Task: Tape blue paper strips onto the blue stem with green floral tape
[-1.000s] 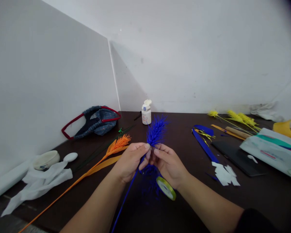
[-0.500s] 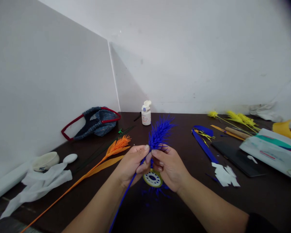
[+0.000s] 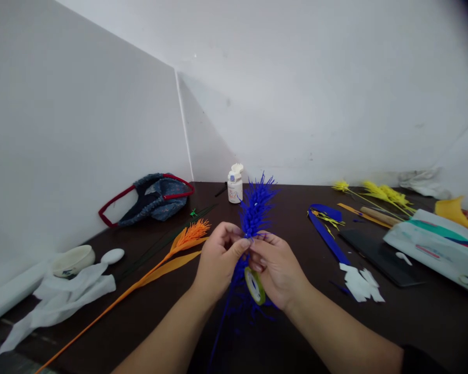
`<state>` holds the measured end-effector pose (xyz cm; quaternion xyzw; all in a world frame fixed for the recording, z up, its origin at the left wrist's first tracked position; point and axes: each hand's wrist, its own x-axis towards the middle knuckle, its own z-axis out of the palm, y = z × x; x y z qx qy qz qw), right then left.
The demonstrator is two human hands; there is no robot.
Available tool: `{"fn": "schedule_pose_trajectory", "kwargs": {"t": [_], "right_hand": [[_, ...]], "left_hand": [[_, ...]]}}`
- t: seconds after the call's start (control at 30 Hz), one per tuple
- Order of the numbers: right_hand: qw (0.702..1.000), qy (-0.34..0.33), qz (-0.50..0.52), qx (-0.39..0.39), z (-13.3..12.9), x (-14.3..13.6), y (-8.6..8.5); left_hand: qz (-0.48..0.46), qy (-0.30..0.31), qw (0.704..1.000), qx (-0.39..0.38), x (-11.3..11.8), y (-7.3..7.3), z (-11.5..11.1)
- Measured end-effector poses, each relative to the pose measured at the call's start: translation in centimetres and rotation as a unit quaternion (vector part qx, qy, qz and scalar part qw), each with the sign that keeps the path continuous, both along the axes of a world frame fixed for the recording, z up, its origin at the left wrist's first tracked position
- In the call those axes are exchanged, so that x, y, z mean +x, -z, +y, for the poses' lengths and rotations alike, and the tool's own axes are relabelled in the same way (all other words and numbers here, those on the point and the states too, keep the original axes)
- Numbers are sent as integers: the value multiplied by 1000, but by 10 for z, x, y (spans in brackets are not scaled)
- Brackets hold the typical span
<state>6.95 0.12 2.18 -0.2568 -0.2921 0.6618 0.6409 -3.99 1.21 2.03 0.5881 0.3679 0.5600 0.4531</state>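
Observation:
Upright at the centre stands a blue artificial wheat ear (image 3: 258,203), its bristly tip pointing away from me. My left hand (image 3: 219,255) is closed around the base of the ear, and the thin blue stem runs down below it. Close against it, my right hand (image 3: 277,266) pinches at the same spot under the ear; what lies between its fingertips is hidden. A yellow-green tape roll (image 3: 255,285) hangs just under the right fingers, turned on edge. Loose blue bits lie on the dark table (image 3: 296,332) beneath.
On the left lie an orange wheat stalk (image 3: 159,262), white tissue strips (image 3: 76,293), a bowl (image 3: 74,259) and a denim item with red trim (image 3: 166,195). A white bottle (image 3: 235,187) stands behind. Right: blue paper strip (image 3: 323,228), black phone-like slab (image 3: 378,257), white packet (image 3: 437,241), yellow wheat (image 3: 388,193).
The wheat ear has swung more upright and the stem has turned with it. My left hand has rolled over, back of the hand now higher. The tape roll has turned from face-on to edge-on.

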Motion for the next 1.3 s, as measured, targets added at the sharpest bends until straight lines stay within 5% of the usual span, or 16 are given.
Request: {"fn": "schedule_pose_trajectory", "kwargs": {"t": [0.1, 0.27, 0.5, 0.77, 1.0, 1.3], "right_hand": [[999, 21, -26, -6, -1, -1, -1], [997, 49, -66, 0, -5, -2, -5], [993, 46, -107, 6, -14, -5, -14], [995, -55, -87, 2, -22, -3, -19], [990, -79, -102, -52, -22, -1, -14], [919, -236, -313, 47, -12, 8, 5]], "left_hand": [[81, -69, 993, 43, 0, -4, -4], [137, -62, 987, 64, -4, -7, -7], [16, 57, 998, -25, -6, -6, 0], [23, 16, 1000, -7, -14, -11, 4], [48, -38, 998, 21, -21, -18, 4], [54, -80, 995, 36, -34, -22, 10]]}}
